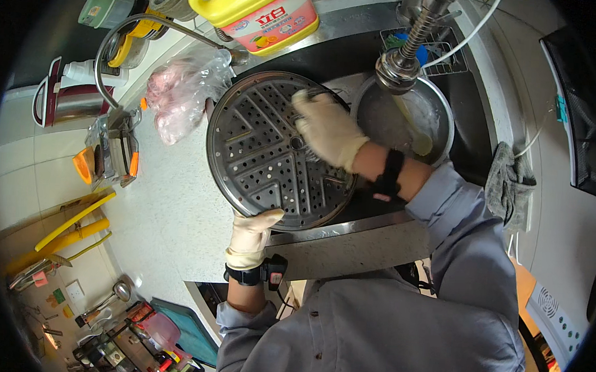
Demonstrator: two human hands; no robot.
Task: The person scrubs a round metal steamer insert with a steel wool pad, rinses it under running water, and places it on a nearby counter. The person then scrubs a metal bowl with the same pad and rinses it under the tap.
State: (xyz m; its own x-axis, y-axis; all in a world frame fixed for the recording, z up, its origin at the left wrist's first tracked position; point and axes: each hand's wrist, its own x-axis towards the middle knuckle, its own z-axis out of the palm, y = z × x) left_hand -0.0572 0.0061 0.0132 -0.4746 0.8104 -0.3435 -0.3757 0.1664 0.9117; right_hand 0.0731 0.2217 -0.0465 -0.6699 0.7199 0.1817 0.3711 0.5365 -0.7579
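A round perforated metal steamer tray (259, 150) is held tilted over the edge of a dark sink. My left hand (252, 231), in a pale rubber glove, grips the tray's near rim from below. My right hand (328, 128), also gloved, presses a metal scouring pad against the tray's upper right face. The pad is mostly hidden under the fingers.
A steel bowl (409, 118) sits in the sink under the spring faucet (406, 53). A yellow detergent jug (260, 12) stands behind the sink, a plastic bag with pink contents (178, 95) lies on the counter at left, and a grey rag (507, 180) hangs at right.
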